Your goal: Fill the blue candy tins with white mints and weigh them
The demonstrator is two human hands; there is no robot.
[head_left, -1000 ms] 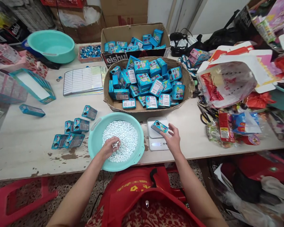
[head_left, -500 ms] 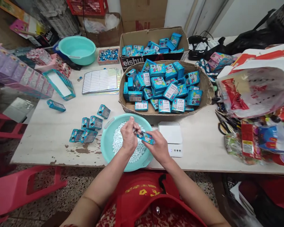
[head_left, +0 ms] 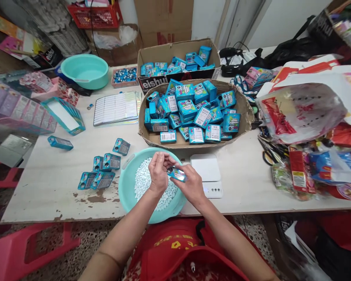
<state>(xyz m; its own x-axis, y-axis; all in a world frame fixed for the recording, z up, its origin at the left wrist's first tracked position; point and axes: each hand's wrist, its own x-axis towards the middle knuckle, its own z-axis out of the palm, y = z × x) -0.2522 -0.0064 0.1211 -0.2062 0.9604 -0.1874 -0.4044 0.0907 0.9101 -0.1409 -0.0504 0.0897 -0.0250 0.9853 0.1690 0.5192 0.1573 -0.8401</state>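
My right hand [head_left: 192,185] is closed around a small blue candy box [head_left: 179,174], holding it tilted above a mint-green basin [head_left: 125,195]. My left hand [head_left: 158,171] is at the box's other end, its fingers curled towards a dark round opening. Whatever lies in those fingers is hidden. Small white candies [head_left: 142,181] cover the basin's bottom under both hands. To the left, several similar blue boxes [head_left: 102,180] stand grouped on the table. A white scale [head_left: 205,168] sits just right of the basin.
Beyond the basin is a carton [head_left: 245,117] heaped with blue boxes, and another carton [head_left: 152,82] stands behind it. Label sheets [head_left: 115,109] lie left of them. A second green basin [head_left: 84,70] is at the back. Scissors [head_left: 269,156] and bagged sweets [head_left: 286,175] crowd the right.
The left hand's fingers have loosened from a tight grip into a curl at the box's opening. The right hand still holds the box. The whole view has shifted slightly.
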